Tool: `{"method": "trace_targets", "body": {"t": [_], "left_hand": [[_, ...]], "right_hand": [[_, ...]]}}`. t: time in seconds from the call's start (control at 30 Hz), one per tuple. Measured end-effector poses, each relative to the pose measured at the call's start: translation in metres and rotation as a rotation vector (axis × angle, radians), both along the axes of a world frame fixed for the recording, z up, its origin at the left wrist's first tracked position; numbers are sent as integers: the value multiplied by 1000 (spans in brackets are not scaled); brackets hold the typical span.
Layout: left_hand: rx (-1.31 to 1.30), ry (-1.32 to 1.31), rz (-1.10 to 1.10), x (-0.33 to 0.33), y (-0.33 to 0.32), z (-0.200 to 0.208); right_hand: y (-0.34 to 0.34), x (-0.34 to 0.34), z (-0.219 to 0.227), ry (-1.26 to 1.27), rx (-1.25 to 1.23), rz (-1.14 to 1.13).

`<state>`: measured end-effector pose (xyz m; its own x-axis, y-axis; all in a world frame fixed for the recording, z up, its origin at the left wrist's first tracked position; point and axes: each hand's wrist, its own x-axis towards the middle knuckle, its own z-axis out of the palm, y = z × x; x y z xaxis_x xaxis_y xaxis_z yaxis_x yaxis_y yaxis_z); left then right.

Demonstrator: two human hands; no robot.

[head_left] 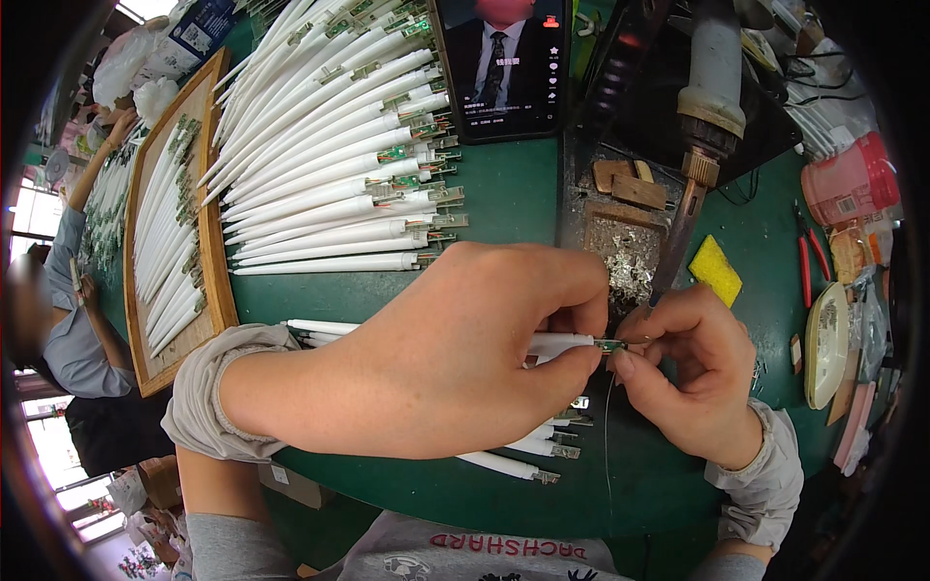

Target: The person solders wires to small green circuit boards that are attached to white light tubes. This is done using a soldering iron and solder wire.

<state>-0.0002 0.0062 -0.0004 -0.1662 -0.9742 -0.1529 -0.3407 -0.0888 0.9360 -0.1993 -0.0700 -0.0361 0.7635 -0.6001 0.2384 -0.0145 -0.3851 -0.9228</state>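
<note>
My left hand (455, 339) is closed around a white pen-shaped tube (560, 343), its thumb and forefinger pinching it near the end. A small green circuit board (608, 345) sticks out of that end towards my right hand (693, 373). The fingers of my right hand are pinched at the board's tip; what lies between them is too small to make out. Below the fingertips hangs a thin silvery wire (607, 436). A soldering iron (691, 194) points down from above, its tip close to my right forefinger. More white tubes (509, 466) lie beneath my left hand, partly hidden.
Many white tubes with boards (329, 174) fan across the green table (513, 184). Beyond them is a wooden tray (218, 261) of similar tubes. A phone (499, 68), solder-littered box (625, 257), yellow sponge (716, 270), red-handled pliers (806, 266) and dish (826, 344) surround my hands. Another person (82, 329) works at left.
</note>
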Motion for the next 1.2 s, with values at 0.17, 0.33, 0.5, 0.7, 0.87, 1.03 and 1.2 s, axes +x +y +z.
{"method": "trace_targets", "body": {"t": [0.17,0.33,0.5,0.7,0.87,1.03,1.2], "left_hand": [[13,-30,-10,0,-1,5],[76,14,-7,0,-6,7],[209,104,45,3,-11,11],[204,140,46,1,-12,10],[169,134,53,2,-11,8],[211,154,57,1,-10,9],[224,185,51,1,-12,5]], "right_hand": [[-1,-1,3,-6,98,-11],[2,1,4,-52,239,-24],[6,-1,8,-151,416,-75],[7,-2,4,-76,134,-105],[7,1,1,-67,103,-152],[6,0,8,2,144,-124],[1,0,11,47,360,-79]]}}
